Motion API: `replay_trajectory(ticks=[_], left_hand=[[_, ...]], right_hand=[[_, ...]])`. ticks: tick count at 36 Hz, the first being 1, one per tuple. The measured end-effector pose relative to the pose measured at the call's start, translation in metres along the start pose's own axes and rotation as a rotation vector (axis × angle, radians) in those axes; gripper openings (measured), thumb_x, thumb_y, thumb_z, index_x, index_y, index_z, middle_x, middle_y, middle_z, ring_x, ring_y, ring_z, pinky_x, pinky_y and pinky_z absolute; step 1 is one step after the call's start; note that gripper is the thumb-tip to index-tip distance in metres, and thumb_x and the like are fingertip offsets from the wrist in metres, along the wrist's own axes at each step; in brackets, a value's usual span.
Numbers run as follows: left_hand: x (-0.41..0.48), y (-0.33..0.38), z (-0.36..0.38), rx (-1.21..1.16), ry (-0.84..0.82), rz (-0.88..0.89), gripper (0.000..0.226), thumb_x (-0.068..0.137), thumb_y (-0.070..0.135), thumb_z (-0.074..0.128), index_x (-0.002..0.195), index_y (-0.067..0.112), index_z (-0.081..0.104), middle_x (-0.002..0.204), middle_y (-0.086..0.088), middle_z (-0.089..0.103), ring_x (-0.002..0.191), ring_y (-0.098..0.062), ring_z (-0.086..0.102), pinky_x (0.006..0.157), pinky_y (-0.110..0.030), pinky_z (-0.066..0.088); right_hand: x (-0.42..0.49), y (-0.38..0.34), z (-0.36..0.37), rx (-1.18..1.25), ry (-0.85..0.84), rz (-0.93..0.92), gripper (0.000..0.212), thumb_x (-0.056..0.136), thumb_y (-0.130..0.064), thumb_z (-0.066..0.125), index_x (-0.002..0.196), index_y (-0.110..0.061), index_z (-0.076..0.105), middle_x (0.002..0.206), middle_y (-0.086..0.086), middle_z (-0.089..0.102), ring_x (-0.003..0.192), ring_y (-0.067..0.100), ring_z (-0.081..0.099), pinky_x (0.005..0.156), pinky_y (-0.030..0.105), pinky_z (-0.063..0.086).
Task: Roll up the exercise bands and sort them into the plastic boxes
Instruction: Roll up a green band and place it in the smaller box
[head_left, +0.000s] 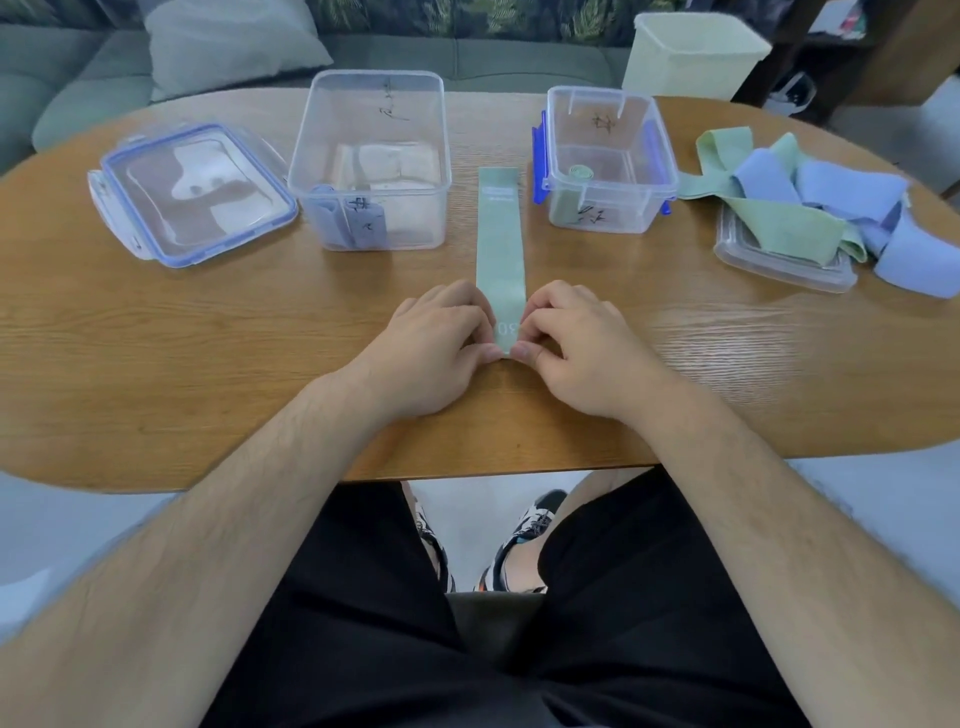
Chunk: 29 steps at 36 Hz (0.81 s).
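While the green band (500, 244) lies flat and straight on the wooden table (208, 332), running away from the person between the two clear boxes, both hands meet at its near end. Left hand (431, 343): fingers curled, thumb and fingertips pinching the left corner of that end. Right hand (576, 348): same pose, pinching the right corner, thumb tip just beside the left thumb. The near edge looks slightly lifted or turned over; I cannot tell whether a first fold has formed. The far end of the band, with a small printed label, lies between the boxes and touches neither. Larger box (371, 156), left of the band: open, handwriting on its wall, something blue rolled up in its front left corner (332, 218). Smaller box (608, 156), right of the band: open, blue clips hanging on its sides, one green roll (580, 171) on its floor. A lid with a blue rim (192, 192) lies flat at far left, apart from the larger box. At far right, a loose pile of blue and green bands (810, 202) is heaped on a second clear lid (779, 265), spilling over its edges onto the table. Behind the table: a pale bin (691, 52) and a grey-green sofa (467, 57) with a cushion (228, 47).
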<state>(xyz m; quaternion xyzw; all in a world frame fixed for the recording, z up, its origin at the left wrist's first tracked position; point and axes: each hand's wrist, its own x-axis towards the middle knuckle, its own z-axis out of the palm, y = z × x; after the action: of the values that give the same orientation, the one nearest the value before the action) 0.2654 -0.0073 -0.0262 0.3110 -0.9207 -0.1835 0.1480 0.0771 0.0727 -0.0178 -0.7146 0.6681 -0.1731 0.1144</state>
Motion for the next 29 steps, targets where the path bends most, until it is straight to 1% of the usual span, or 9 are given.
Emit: replay_trajectory(ticks=[4,8,11,13,17,19,22,25,29], left_hand=[[0.010,0.002,-0.003,0.047,-0.034,-0.025,0.010,0.098,0.034,0.060,0.093,0.025,0.060,0.115,0.008,0.054,0.116,-0.017,0.049,0.088,-0.034,0.034],[0.012,0.005,-0.002,0.059,-0.012,-0.026,0.009,0.096,0.029,0.063,0.095,0.021,0.058,0.103,0.008,0.049,0.110,-0.022,0.050,0.087,-0.037,0.038],[0.009,0.006,0.002,0.024,0.046,-0.003,0.010,0.092,0.023,0.067,0.092,0.018,0.058,0.098,0.007,0.047,0.102,-0.026,0.052,0.090,-0.046,0.045],[0.004,0.007,0.007,0.055,0.121,0.030,0.008,0.091,0.019,0.066,0.092,0.015,0.060,0.101,-0.001,0.052,0.100,-0.028,0.052,0.087,-0.049,0.047],[-0.008,0.010,0.020,0.164,0.230,0.075,0.019,0.091,0.022,0.047,0.090,0.009,0.062,0.095,-0.010,0.056,0.088,-0.032,0.050,0.076,-0.048,0.049],[-0.013,0.009,0.024,0.170,0.257,0.098,0.023,0.094,0.019,0.045,0.089,0.006,0.064,0.091,-0.012,0.058,0.084,-0.033,0.052,0.075,-0.049,0.051],[-0.017,0.008,0.024,0.152,0.265,0.115,0.024,0.096,0.019,0.048,0.089,0.006,0.067,0.092,-0.011,0.059,0.084,-0.033,0.054,0.076,-0.049,0.051],[-0.020,0.007,0.018,0.072,0.264,0.109,0.023,0.094,0.020,0.055,0.092,0.006,0.072,0.093,-0.009,0.062,0.084,-0.032,0.057,0.081,-0.045,0.051],[-0.020,0.006,0.012,-0.007,0.248,0.085,0.009,0.093,0.014,0.067,0.099,0.009,0.070,0.092,-0.003,0.063,0.088,-0.028,0.057,0.084,-0.040,0.048]], right_hand=[[0.007,-0.002,-0.006,-0.035,-0.070,0.034,0.013,0.098,-0.039,0.060,0.089,-0.031,0.056,0.111,-0.013,0.049,0.113,0.013,0.045,0.099,0.036,0.032],[0.009,-0.004,-0.005,-0.026,-0.046,0.039,0.012,0.098,-0.037,0.061,0.091,-0.031,0.053,0.104,-0.013,0.047,0.105,0.012,0.045,0.096,0.038,0.035],[0.005,-0.004,0.001,0.014,0.041,-0.019,0.013,0.097,-0.029,0.063,0.091,-0.027,0.052,0.099,-0.010,0.046,0.098,0.013,0.045,0.092,0.040,0.040],[0.001,-0.003,0.009,0.007,0.126,-0.083,0.008,0.096,-0.022,0.063,0.091,-0.020,0.057,0.098,-0.004,0.048,0.097,0.019,0.048,0.088,0.043,0.045],[-0.008,-0.005,0.023,-0.068,0.213,-0.171,0.011,0.098,-0.012,0.053,0.094,-0.008,0.063,0.094,0.008,0.056,0.090,0.027,0.051,0.082,0.042,0.047],[-0.011,-0.007,0.026,-0.112,0.246,-0.191,0.014,0.099,-0.011,0.052,0.095,-0.006,0.065,0.094,0.010,0.058,0.088,0.029,0.052,0.081,0.041,0.047],[-0.015,-0.007,0.025,-0.113,0.263,-0.206,0.014,0.101,-0.013,0.054,0.097,-0.006,0.065,0.096,0.009,0.060,0.089,0.027,0.052,0.081,0.037,0.046],[-0.021,-0.005,0.021,0.041,0.268,-0.159,0.007,0.096,-0.012,0.063,0.102,-0.009,0.064,0.096,0.001,0.061,0.093,0.020,0.053,0.084,0.030,0.046],[-0.020,-0.003,0.015,0.089,0.233,-0.144,0.003,0.093,-0.011,0.068,0.094,-0.013,0.065,0.093,-0.005,0.059,0.092,0.013,0.051,0.084,0.026,0.045]])
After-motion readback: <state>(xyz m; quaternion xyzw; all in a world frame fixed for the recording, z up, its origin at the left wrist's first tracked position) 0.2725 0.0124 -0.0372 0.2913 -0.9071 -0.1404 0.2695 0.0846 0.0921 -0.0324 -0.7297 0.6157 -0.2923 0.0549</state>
